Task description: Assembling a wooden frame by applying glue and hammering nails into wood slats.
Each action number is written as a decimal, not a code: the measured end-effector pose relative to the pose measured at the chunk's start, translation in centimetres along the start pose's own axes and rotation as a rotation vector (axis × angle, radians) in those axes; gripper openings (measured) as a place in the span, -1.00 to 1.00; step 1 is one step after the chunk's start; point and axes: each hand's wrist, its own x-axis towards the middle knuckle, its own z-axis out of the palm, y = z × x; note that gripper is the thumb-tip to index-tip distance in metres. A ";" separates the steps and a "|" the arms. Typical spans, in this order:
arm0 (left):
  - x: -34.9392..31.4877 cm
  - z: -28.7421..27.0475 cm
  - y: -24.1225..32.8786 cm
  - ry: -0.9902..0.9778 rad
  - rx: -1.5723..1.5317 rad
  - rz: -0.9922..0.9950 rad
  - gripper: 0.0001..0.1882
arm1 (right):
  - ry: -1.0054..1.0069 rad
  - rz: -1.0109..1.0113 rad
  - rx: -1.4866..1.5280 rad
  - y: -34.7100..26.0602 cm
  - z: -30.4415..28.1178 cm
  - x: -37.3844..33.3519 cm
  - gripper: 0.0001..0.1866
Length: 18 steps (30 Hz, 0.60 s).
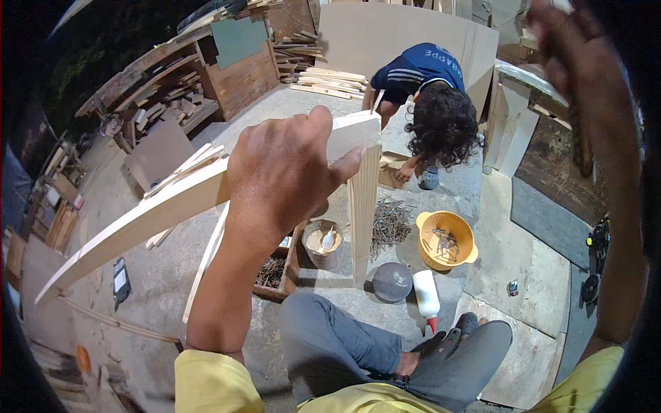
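Observation:
My left hand [279,168] is closed around a long curved piece of pale wood [148,219], close to its upper end. There it meets an upright wooden leg [361,220] that reaches down to the floor. A thin nail-like thing [378,101] sticks up from the joint. My right hand [571,41] is raised high at the upper right, blurred, its fingers curled. A dark, stick-like thing [582,148] shows below it beside my forearm; what the hand holds is not clear. By the leg's foot lie a dark round object [392,282] and a white bottle with a red tip [426,299].
Opposite me a person in a blue shirt [441,65] bends over a piece of wood. Loose nails [390,224] lie on the floor beside a yellow basin [446,256], a wooden nail box [290,265] and a tub [321,256]. A phone [122,281] lies left; wood stacks [330,81] stand behind.

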 end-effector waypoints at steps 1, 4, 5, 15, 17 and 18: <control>0.1 -0.2 0.1 0.001 0.011 0.001 -0.47 | -0.096 -0.033 0.011 -0.1 0.0 -0.1 -0.48; 0.3 -0.6 0.4 -0.007 0.038 0.001 -0.51 | -0.259 -0.117 0.071 0.0 0.0 -0.8 -0.51; 0.3 -0.6 0.4 -0.018 0.020 -0.027 -0.49 | -0.241 -0.116 0.089 0.2 0.0 -0.9 -0.52; 0.1 0.6 -0.1 0.078 -0.017 0.016 -0.42 | -0.310 -0.154 -0.063 0.8 -0.6 -0.8 -0.50; 0.3 0.4 -0.1 0.033 -0.009 -0.014 -0.43 | -0.459 -0.117 -0.059 1.6 -0.9 -0.8 -0.50; 0.2 0.4 0.0 0.027 0.002 -0.023 -0.43 | -0.351 -0.102 -0.083 2.0 -1.2 -0.5 -0.50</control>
